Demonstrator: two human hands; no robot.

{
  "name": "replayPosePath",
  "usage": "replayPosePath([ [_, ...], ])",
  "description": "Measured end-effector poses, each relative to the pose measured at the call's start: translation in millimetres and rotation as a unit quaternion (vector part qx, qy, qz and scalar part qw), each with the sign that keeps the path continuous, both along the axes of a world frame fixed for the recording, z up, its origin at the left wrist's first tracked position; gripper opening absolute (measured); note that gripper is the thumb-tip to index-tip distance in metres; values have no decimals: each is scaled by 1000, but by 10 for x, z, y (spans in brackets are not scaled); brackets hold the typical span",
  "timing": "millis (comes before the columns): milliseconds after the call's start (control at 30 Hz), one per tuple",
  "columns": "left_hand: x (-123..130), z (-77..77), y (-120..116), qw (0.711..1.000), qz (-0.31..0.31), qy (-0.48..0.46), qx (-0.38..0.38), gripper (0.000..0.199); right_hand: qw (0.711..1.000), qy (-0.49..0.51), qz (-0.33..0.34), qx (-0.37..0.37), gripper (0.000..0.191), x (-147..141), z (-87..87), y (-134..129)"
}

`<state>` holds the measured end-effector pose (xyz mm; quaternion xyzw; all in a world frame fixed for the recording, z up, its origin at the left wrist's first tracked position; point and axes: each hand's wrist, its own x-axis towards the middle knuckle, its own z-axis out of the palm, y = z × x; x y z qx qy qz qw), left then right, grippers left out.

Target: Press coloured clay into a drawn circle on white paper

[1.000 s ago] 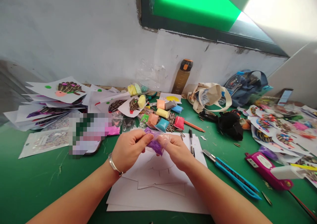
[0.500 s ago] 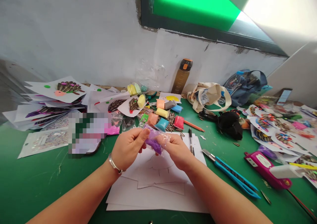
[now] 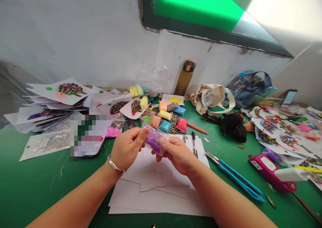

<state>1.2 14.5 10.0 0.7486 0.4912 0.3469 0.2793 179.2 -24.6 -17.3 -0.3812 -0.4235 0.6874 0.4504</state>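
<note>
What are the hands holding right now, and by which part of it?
The left hand and right hand pinch a clear bag of purple clay by its opposite ends.

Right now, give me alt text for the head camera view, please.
A left hand and a right hand grip a clear plastic bag of purple clay above white paper sheets on a green table. Colored clay packets lie beyond.

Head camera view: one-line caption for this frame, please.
Left hand and right hand hold a clear packet of purple clay above white paper sheets on a green table.
</note>
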Motion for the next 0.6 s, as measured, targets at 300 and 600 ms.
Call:
replayPosePath([
  [300, 32, -136, -65, 958, -96, 126, 238, 43, 987, 83, 76, -116, 41, 49, 4, 31],
  [600, 56, -143, -86, 965, -109, 100, 215, 40, 970, 114, 132, -167, 31, 70, -12, 33],
])
